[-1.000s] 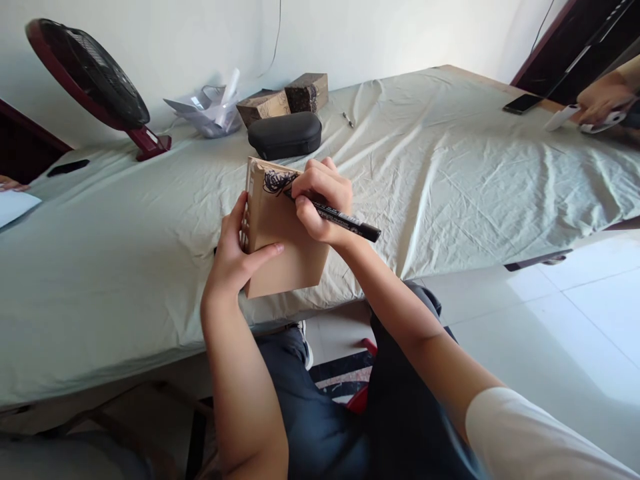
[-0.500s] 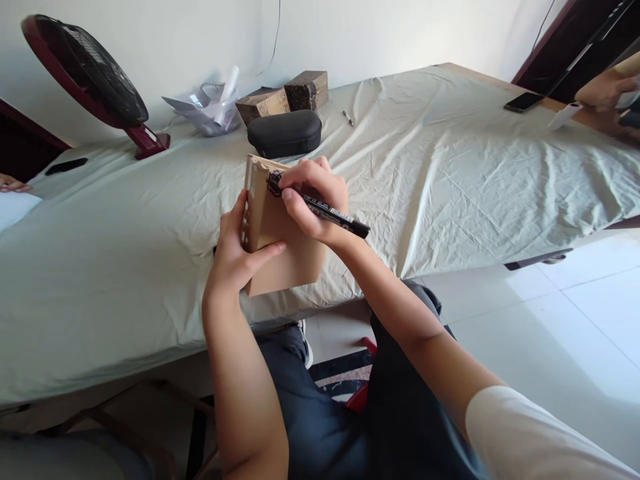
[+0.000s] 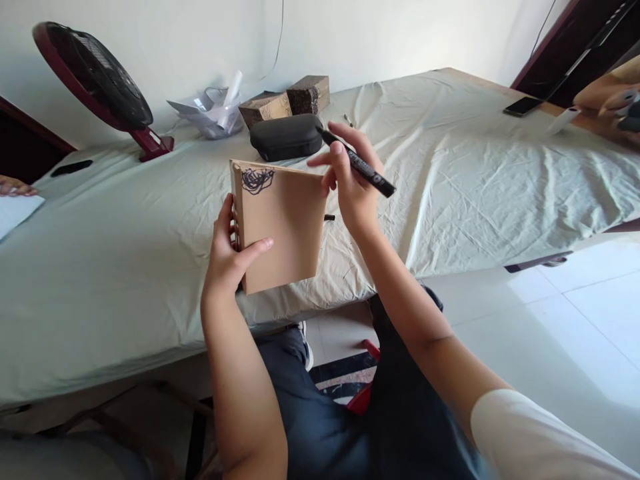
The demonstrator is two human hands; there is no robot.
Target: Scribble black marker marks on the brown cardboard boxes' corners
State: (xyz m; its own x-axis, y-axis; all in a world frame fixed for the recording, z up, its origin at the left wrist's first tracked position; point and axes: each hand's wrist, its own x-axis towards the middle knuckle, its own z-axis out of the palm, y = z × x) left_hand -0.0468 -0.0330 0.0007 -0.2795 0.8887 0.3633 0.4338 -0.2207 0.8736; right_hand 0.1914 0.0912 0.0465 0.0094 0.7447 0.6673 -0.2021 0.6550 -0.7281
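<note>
A brown cardboard box (image 3: 283,230) stands tilted near the table's front edge, with black scribbled loops (image 3: 257,180) in the upper left corner of its facing side. My left hand (image 3: 233,247) grips the box by its left side, thumb across the front and the other fingers mostly hidden. In my right hand (image 3: 357,167) is a black marker (image 3: 363,163), its tip pointing up and left, clear of the drawn marks. The right fingers are near the box's upper right corner. A small black piece, perhaps the marker's cap (image 3: 329,217), shows just right of the box.
Behind the box lie a black zip case (image 3: 285,137), two scribbled cardboard boxes (image 3: 309,95) and a clear plastic bag (image 3: 215,117). A fan (image 3: 95,80) stands at the back left. A phone (image 3: 523,106) and another person's hands are at the right; another hand (image 3: 17,187) is at far left.
My right hand has lifted the marker off the box and moved up and right, uncovering the scribble. My left hand still holds the box, now turned to face me more.
</note>
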